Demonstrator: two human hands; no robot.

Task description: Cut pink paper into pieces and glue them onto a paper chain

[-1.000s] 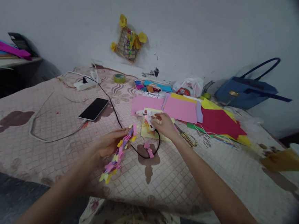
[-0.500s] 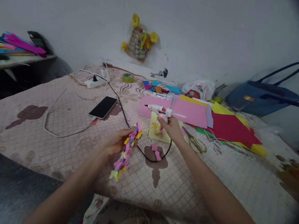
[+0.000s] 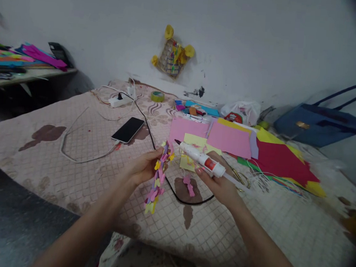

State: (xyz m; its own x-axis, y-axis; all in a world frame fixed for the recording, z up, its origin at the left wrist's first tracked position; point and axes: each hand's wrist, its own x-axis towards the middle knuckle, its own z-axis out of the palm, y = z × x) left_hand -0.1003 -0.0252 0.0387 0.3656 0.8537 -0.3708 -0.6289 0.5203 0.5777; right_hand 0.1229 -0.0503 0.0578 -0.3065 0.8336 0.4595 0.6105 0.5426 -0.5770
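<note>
My left hand (image 3: pixel 146 167) is closed on the upper part of a strip of paper butterflies (image 3: pixel 156 185), pink, yellow and purple, which hangs at a slant over the table. In my right hand (image 3: pixel 219 184) is a white glue gun (image 3: pixel 202 158), its dark nozzle pointing left close to the top of the strip. A clear glue stick juts from the gun's rear, and its black cord (image 3: pixel 173 193) loops below. Between my hands a small pink paper piece (image 3: pixel 188 184) lies on the cloth. Behind the gun is a pale yellow sheet (image 3: pixel 188 162) with small paper bits.
Gold-handled scissors (image 3: pixel 239 177) lie partly hidden behind my right hand. Pink paper (image 3: pixel 230 137), red paper (image 3: pixel 277 158) and white strings (image 3: pixel 260 181) are to the right. A phone (image 3: pixel 128 130), power strip (image 3: pixel 120 100) and tape roll (image 3: pixel 157 96) are further left. A blue bag (image 3: pixel 314 123) stands at back right.
My right hand has moved nearer and turned the glue gun, so its body now slants with the nozzle beside the strip. My left hand still holds the butterfly strip. The view has shifted slightly.
</note>
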